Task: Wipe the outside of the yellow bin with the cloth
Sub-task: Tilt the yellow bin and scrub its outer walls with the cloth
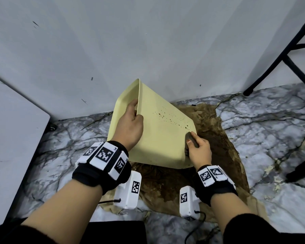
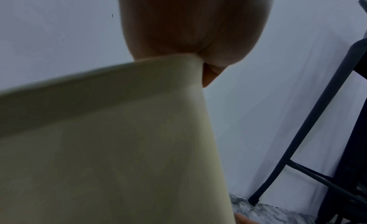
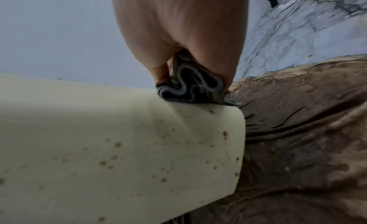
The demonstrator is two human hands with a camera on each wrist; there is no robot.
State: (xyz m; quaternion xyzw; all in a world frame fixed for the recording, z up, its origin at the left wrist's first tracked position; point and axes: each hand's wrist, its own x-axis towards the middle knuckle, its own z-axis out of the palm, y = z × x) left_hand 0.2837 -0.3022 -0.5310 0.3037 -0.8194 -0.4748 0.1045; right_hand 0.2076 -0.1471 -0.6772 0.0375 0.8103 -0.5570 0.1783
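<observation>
Hands: L (image 1: pixel 129 126) grips tilted yellow bin (image 1: pixel 158 138) rim, R (image 1: pixel 199 150) pinches cloth (image 1: pixel 191 139) w/ spots.

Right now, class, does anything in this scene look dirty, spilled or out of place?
Yes. Brown spots speckle the tilted bin near the cloth held by the right hand. A stained brown sheet lies crumpled under it. The left hand grips the rim.

Most of the cloth (image 3: pixel 190 87) is buried inside the right hand (image 1: pixel 199 150), only a bunched edge pokes out. Left hand (image 1: pixel 130 127) fingertips vanish over the yellow bin (image 1: pixel 162 138) rim. Chair legs (image 1: pixel 278 55) get cropped at 2 o'clock.
</observation>
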